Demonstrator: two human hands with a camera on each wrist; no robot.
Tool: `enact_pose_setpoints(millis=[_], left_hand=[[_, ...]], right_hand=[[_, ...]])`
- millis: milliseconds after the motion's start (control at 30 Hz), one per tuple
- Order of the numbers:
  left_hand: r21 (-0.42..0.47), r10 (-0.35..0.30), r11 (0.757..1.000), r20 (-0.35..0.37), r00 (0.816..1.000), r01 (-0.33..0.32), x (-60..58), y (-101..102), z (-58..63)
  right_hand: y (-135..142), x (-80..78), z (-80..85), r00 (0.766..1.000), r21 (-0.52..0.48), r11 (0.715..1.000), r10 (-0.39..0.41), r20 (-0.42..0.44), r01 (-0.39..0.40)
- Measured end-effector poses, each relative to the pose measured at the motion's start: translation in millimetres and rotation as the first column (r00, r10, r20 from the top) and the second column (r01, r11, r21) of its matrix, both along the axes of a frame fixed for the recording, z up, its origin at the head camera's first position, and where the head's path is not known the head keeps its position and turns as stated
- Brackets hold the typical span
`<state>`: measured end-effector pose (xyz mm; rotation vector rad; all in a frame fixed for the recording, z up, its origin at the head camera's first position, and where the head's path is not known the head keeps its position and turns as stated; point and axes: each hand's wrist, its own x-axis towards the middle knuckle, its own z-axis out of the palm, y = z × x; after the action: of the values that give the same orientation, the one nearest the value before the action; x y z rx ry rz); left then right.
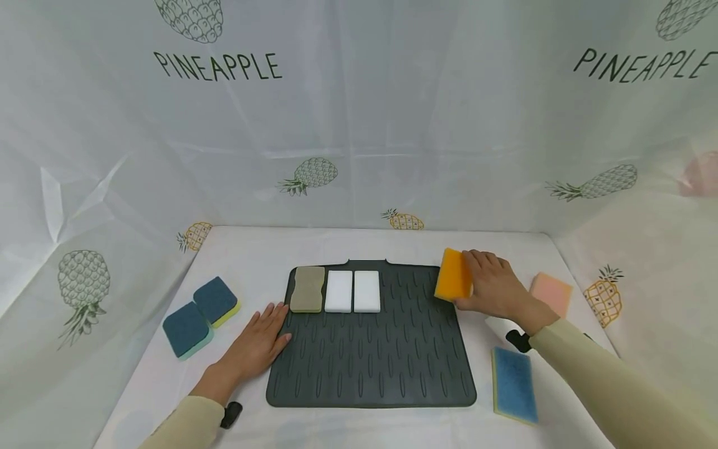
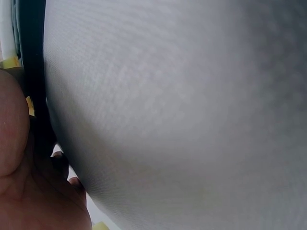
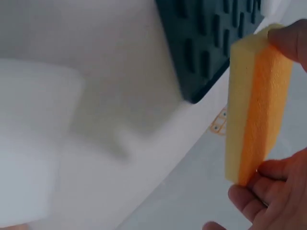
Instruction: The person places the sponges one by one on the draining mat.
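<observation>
My right hand [image 1: 496, 287] holds an orange and pale yellow sponge [image 1: 453, 274] over the back right corner of the dark ribbed mat [image 1: 370, 362]. In the right wrist view, thumb and fingers pinch opposite ends of the sponge [image 3: 259, 105], which is tilted above the white surface. At the mat's left edge rests my left hand [image 1: 255, 343], fingers extended. Along the back of the mat, a wavy-sided tan sponge [image 1: 307, 290] and two white sponges [image 1: 338, 291] lie side by side. Only part of the left hand [image 2: 43, 196] shows in the left wrist view.
Two dark blue-topped sponges [image 1: 185, 329] lie left of the mat. On the right are a pink sponge [image 1: 551, 294], a blue one [image 1: 515, 383] and a white block [image 3: 33, 139], partly hidden by the right wrist in the head view. A pineapple-print curtain [image 1: 359, 125] surrounds the table.
</observation>
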<state>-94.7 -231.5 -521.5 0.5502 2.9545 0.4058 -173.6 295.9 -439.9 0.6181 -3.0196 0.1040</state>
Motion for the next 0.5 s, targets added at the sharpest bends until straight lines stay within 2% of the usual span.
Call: enact_pose_setpoints(millis=[267, 500], left_hand=[[-0.007, 0.005, 1.0, 0.002, 1.0, -0.005, 0.0, -1.1, 0.2], [0.012, 0.011, 1.0, 0.006, 1.0, -0.011, 2.0, 0.2, -0.1]], right_hand=[[-42.8, -12.6, -5.6, 0.987, 0.016, 0.989, 0.147, 0.061, -0.149], [-65.8, -21.1, -20.2, 0.978, -0.007, 0.986, 0.165, 0.127, -0.165]])
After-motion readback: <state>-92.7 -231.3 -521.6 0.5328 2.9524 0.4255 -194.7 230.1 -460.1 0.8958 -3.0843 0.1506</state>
